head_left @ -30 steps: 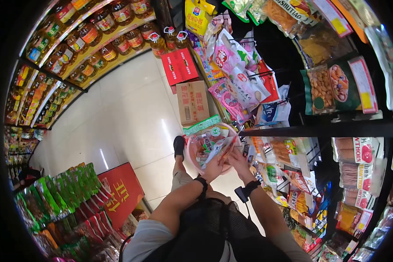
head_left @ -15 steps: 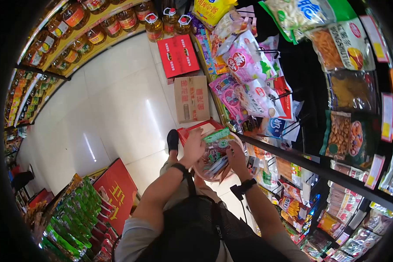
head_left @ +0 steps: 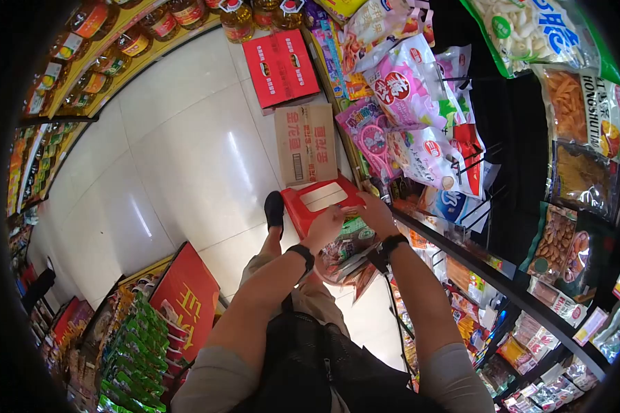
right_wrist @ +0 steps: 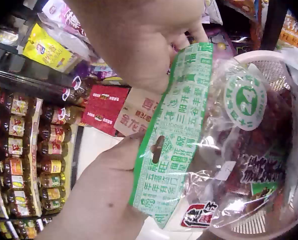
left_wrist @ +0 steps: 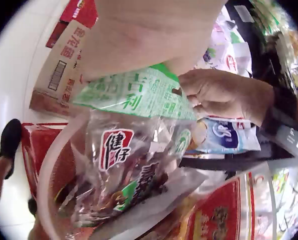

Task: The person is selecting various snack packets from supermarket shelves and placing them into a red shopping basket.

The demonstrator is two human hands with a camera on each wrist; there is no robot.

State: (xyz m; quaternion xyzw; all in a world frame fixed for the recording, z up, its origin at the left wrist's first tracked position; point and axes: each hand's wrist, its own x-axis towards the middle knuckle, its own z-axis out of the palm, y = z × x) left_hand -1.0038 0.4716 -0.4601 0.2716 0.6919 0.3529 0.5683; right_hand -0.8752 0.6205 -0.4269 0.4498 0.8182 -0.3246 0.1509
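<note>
A clear snack bag with a green printed header [left_wrist: 134,92] stands in a pink basket [left_wrist: 48,170], dark wrapped pieces showing through its plastic. My left hand [head_left: 324,228] grips one end of the header, and my right hand [head_left: 377,215] holds the other end. In the right wrist view, the header [right_wrist: 176,135] stretches between the right hand [right_wrist: 139,50] above and the left hand [right_wrist: 124,160] below. A red-and-clear packet [left_wrist: 221,210] leans at the basket's near side, below the bag.
A red box [head_left: 297,206] lies beyond the basket, then a brown carton [head_left: 306,144] and another red box [head_left: 280,69]. Hanging snack bags [head_left: 420,151] line the rack on the right, crossed by a dark rail [head_left: 489,282]. Oil bottles [head_left: 134,41] fill shelves at upper left.
Both hands have left the packet, which now rests in the basket, and have moved forward onto the green header of the clear bag. The head view has shifted, showing the red box beyond the basket.
</note>
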